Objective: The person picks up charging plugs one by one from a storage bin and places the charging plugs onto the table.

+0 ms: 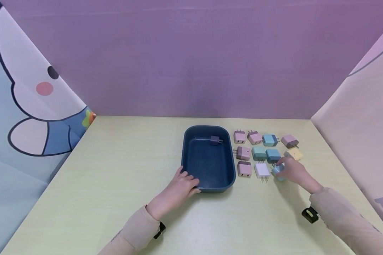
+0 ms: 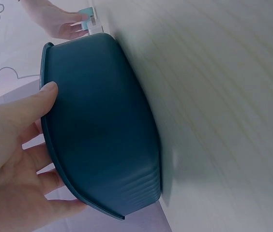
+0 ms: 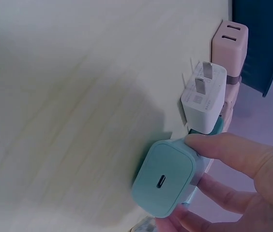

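Note:
My left hand (image 1: 180, 185) grips the near left corner of a dark blue plastic bin (image 1: 207, 164); in the left wrist view the thumb lies over the rim, fingers inside. One dark purple charger plug (image 1: 214, 140) lies at the bin's far end. To the right, my right hand (image 1: 294, 171) pinches a light teal charger plug (image 3: 168, 162) between thumb and fingers, at the near right of a group of plugs. Its single port faces the right wrist camera. A white charger plug (image 1: 261, 170) with upward prongs lies just left of it.
Between bin and right hand lie several pink charger plugs (image 1: 244, 169), a green one (image 1: 259, 153), a blue one (image 1: 273, 155) and a cyan one (image 1: 268, 140). A yellow plug (image 1: 295, 153) sits behind the right hand. Purple wall (image 1: 198, 63) stands behind the pale table (image 1: 131, 152).

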